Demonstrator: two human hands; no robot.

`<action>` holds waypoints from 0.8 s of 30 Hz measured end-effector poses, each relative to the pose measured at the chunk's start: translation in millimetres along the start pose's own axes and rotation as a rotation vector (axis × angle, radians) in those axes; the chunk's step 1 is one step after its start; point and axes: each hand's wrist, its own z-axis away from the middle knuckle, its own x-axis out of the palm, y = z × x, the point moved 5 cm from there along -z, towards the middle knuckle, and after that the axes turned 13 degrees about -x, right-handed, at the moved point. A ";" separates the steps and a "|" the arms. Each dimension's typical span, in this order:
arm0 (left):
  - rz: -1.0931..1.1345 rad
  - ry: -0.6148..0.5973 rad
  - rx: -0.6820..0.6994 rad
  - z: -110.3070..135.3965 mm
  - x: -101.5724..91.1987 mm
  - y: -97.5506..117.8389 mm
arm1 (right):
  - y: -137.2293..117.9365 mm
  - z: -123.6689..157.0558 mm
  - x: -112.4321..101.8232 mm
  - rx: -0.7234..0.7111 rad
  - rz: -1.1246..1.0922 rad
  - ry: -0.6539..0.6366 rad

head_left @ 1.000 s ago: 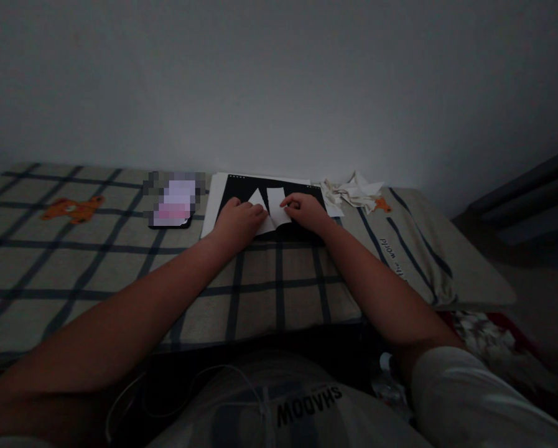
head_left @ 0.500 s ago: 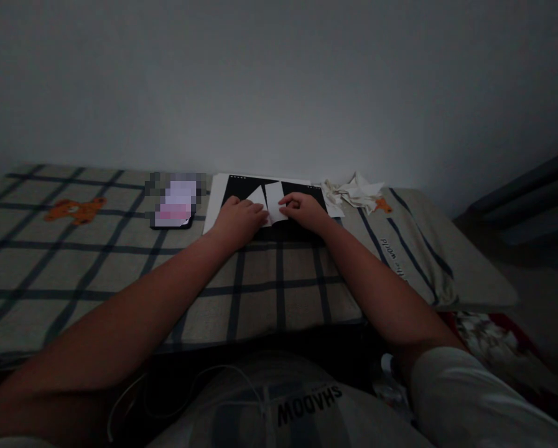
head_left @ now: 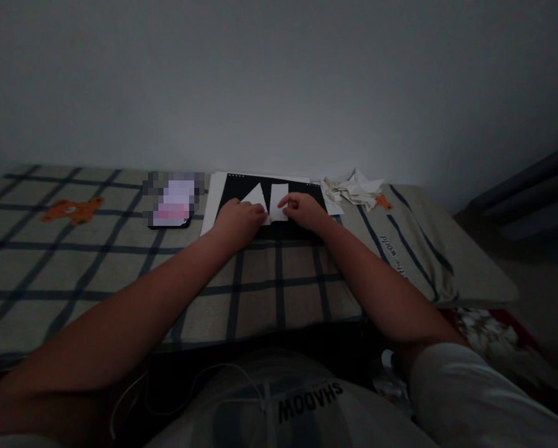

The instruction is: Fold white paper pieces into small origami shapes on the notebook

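A small white paper lies on a black flat sheet [head_left: 232,188]. On its left is a pointed, triangular part [head_left: 256,195], and on its right an upright rectangular part [head_left: 277,200], with a dark gap between them. Whether the two parts are one folded sheet I cannot tell. My left hand [head_left: 241,221] rests on the lower end of the triangular part, its fingers bent and pressing it down. With thumb and fingers, my right hand [head_left: 305,211] grips the right edge of the rectangular part.
To the left lies a phone [head_left: 173,205] with a blurred screen. Crumpled and folded white paper [head_left: 356,188] sits at the right, near the wall. A checked cloth [head_left: 120,267] covers the table. A white cable [head_left: 129,392] hangs near my lap.
The rectangular part has shifted slightly right and stands straighter, and the dark gap beside the triangular part is wider. Both hands keep nearly the same places.
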 end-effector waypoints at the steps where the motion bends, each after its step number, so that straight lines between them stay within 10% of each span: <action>1: -0.004 0.003 -0.003 0.4 -0.9 0.3 | -0.4 0.5 -0.1 0.000 -0.002 -0.005; 24: 0.025 -0.007 -0.021 2.0 -1.9 0.9 | 4.8 -1.8 -1.5 0.066 -0.060 0.088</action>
